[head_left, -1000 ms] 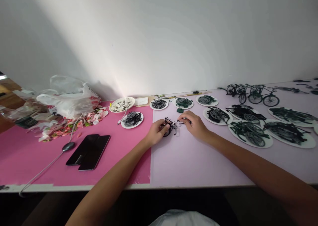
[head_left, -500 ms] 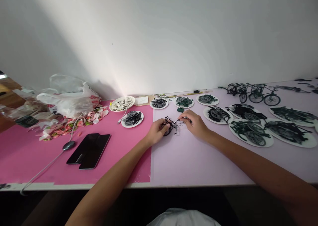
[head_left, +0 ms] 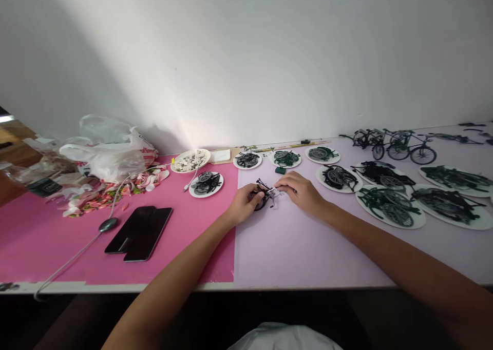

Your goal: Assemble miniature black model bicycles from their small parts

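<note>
On the pale lilac part of the table, my left hand is closed on a small black toy bicycle, with thumb and fingers at its frame. The fingers cover part of it, while thin parts stick out on the right. My right hand pinches a thin screwdriver-like tool with a pale shaft, whose tip meets the bicycle. Its grip is mostly hidden by the fingers. Just beyond my right hand lies a small dark green block.
White plates of bicycle parts, such as one plate, stand at the right and back. Finished toy bicycles stand at back right. On the pink side are phones, a cable, a bowl of pale pieces and a plastic bag.
My hands stay in nearly the same place on the bicycle and the tool. The right fingers have shifted slightly around the tool. The whole view has moved a little.
</note>
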`<state>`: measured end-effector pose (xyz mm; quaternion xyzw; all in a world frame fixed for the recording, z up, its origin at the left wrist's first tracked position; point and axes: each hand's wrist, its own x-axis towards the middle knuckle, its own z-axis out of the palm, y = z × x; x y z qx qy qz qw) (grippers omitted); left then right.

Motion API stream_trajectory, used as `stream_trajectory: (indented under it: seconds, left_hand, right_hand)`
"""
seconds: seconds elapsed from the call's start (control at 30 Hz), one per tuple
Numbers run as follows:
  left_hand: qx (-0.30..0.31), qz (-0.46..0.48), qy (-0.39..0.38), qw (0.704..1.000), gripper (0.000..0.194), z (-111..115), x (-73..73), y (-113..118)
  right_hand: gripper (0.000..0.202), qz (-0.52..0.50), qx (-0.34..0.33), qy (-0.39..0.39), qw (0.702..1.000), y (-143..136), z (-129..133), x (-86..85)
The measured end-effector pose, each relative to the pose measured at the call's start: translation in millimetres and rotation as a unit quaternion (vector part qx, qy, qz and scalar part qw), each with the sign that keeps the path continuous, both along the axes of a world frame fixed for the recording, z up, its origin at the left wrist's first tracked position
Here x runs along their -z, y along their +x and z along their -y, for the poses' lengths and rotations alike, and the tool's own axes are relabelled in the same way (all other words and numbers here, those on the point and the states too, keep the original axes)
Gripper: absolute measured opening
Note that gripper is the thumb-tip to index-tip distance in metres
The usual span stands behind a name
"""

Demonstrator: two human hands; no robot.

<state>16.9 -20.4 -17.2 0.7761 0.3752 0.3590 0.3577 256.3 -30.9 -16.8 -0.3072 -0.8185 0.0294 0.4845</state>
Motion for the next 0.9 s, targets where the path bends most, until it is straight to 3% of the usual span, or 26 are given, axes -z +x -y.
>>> stream_trajectory:
  seconds: [0.27,0.63,0.9]
  left_hand:
    - [0.005,-0.013,0.012,1.000,0.034,1,-0.6,0]
    - [0.022,-0.021,0.017,0.999,0.029,4,-0.2,2]
    - [0.017,-0.038,0.063,0.997,0.024,-1,3.4,-1]
  right_hand:
    - [0.011,0.042,0.010,-0.021,0.999,4,1,-1.4]
    - [0.039,0.099,0.055,-0.048,0.992,4,1,0.2]
    - [0.009,0.098,0.044,-0.169,0.980,1,16,-4.2]
